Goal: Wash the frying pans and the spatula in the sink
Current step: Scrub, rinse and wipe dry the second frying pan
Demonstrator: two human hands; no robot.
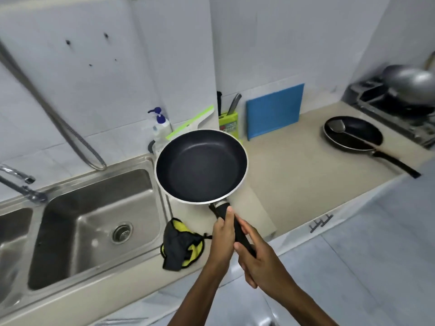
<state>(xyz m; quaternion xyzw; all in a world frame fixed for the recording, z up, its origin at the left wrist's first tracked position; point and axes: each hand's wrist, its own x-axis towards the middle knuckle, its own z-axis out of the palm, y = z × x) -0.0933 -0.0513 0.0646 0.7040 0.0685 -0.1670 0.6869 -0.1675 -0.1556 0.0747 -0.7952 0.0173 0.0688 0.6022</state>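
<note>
Your left grip and right grip clasp the handle of the frying pan, steadying it level, ready for the sink.

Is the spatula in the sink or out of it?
Out. The spatula lies in the far pan on the counter, well to the right of the sink.

I get bright, even, cool light with soft shadows and faint glints in the sink. Frame edges bend; the wok, upper right, is smeared.
</note>
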